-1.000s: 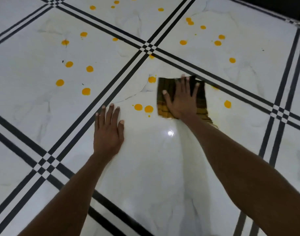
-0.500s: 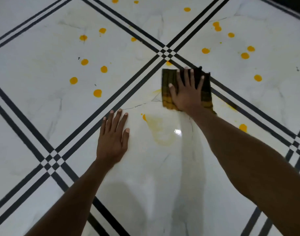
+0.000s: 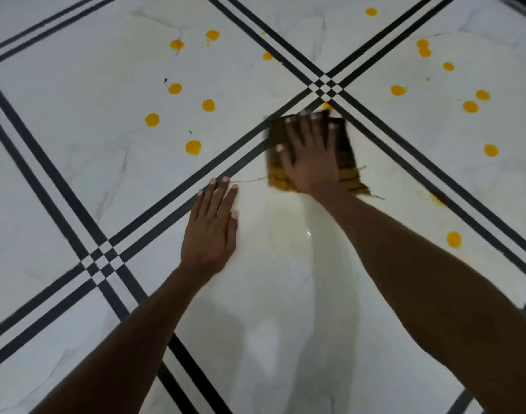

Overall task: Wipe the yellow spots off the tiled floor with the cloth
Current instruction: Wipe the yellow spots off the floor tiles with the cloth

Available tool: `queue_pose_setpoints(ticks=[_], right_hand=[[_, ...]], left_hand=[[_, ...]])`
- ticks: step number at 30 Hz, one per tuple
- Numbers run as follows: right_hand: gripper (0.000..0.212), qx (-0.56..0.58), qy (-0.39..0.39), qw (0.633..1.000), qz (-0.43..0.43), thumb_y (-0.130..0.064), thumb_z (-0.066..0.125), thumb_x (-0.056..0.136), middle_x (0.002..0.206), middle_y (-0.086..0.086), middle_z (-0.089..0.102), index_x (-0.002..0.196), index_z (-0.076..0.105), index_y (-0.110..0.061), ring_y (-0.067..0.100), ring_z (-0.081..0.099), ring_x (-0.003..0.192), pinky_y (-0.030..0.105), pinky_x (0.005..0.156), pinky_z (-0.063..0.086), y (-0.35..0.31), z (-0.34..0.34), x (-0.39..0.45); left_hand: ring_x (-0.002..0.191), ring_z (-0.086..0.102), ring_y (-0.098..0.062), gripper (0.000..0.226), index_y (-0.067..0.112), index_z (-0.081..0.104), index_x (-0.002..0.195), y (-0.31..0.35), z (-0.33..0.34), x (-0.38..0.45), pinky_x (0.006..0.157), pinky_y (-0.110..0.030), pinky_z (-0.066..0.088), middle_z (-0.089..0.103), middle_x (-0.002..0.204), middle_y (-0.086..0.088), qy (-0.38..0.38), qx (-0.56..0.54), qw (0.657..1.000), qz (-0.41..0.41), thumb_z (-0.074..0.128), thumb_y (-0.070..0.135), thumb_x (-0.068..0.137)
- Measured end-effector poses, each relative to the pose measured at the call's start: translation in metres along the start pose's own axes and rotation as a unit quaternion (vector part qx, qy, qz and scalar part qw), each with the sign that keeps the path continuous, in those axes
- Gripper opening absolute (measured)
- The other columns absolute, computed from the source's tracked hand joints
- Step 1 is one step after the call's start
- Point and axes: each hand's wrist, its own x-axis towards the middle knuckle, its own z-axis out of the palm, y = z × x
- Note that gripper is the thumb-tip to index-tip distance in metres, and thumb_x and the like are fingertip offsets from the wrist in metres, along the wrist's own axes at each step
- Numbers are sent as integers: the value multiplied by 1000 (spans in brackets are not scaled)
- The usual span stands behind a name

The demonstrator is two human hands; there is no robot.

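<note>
Four large white tiles meet in view on a glossy floor (image 3: 76,174), marbled with faint grey veins and bordered by paired black stripes that cross in small checkered squares. Ceiling light glints off the polish on the near tile. Round yellow spots (image 3: 193,147) dot the left and far-right tiles; one lies near the right arm, another just past the cloth at the stripe crossing. Pale yellowish smear on the near tile below the cloth. Cloth (image 3: 349,171): dark brown, folded roughly square, frayed threads at its near-right corner, yellow staining along its near edge; lies flat beside the stripe crossing. Right hand (image 3: 311,156) flat on the cloth, fingers spread, pressing. Left hand (image 3: 211,228) flat on bare tile, fingers straight and close together, fingertips at a black stripe.
</note>
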Motion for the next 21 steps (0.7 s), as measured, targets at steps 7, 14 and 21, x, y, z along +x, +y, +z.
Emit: queue_pose_setpoints(ticks=[7, 14, 21], right_hand=[[67, -25, 9, 1000, 2, -63, 17, 106, 176, 3, 18, 166, 22, -33, 27, 11, 164, 68, 124, 14, 98, -2, -126], [68, 7, -2, 997, 74, -61, 22, 106, 177, 5, 4, 167, 13, -35, 29, 0, 164, 68, 127, -1, 19, 8, -176], [71, -2, 40, 985, 170, -66, 20, 104, 174, 8, 22, 165, 25, -32, 33, 16, 162, 64, 127, 13, 137, -2, -79]], left_hand=[[163, 7, -21, 55, 13, 28, 163, 4, -6, 0, 132, -47, 13, 19, 174, -5, -19, -16, 1000, 2, 29, 27, 110], [162, 12, -24, 55, 12, 30, 162, 8, -5, 2, 131, -51, 14, 23, 173, -8, -15, -20, 1000, -9, 28, 29, 109], [163, 9, -27, 56, 11, 28, 163, 46, 1, 59, 132, -49, 10, 19, 173, -9, -19, -53, 996, 69, 29, 25, 109]])
